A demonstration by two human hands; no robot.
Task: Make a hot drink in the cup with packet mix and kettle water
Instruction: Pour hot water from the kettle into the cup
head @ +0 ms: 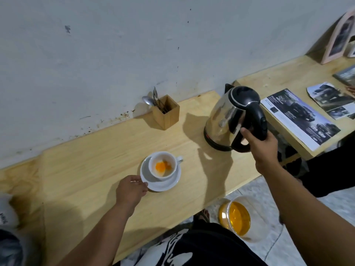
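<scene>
A white cup (163, 164) stands on a white saucer (172, 182) near the middle of the wooden table; orange powder lies in its bottom. My left hand (130, 191) rests on the table with its fingertips against the saucer's left rim. To the right stands a steel kettle (224, 118) with a black lid and handle, tilted slightly left. My right hand (258, 143) is wrapped around the kettle's black handle. No packet is in view.
A wooden holder (167, 113) with spoons stands by the wall behind the cup. A second table on the right carries printed brochures (299, 120) and picture frames (338, 39). Below the table edge, on the tiled floor, sits a clear container of yellow liquid (238, 217).
</scene>
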